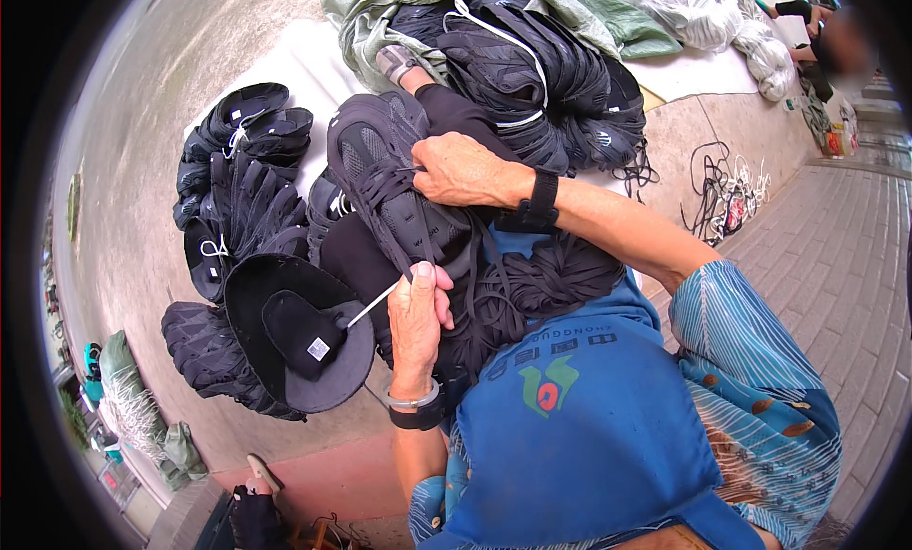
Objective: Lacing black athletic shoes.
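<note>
A dark grey and black shoe upper (356,149) with mesh panels lies across my lap, black laces running through its eyelets. My right hand (461,170) is closed at the upper's lacing edge, thumb and finger pinched on a black shoelace; a thin dark tip shows beside the fingers. Below it, my left hand (416,312) is closed round a black shoelace that runs up to the upper. A thin white stick (373,304) sticks out from the left fist toward the left. Beside my hands a thick bundle of black shoelaces (532,289) rests on my blue apron (608,426).
Stacked black uppers (242,184) lie on the left, near a black curved fabric piece (261,293) with a white label. A large pile of uppers (532,66) sits ahead under green sheeting (380,9). Loose laces (727,194) lie on the right. Another person sits far right.
</note>
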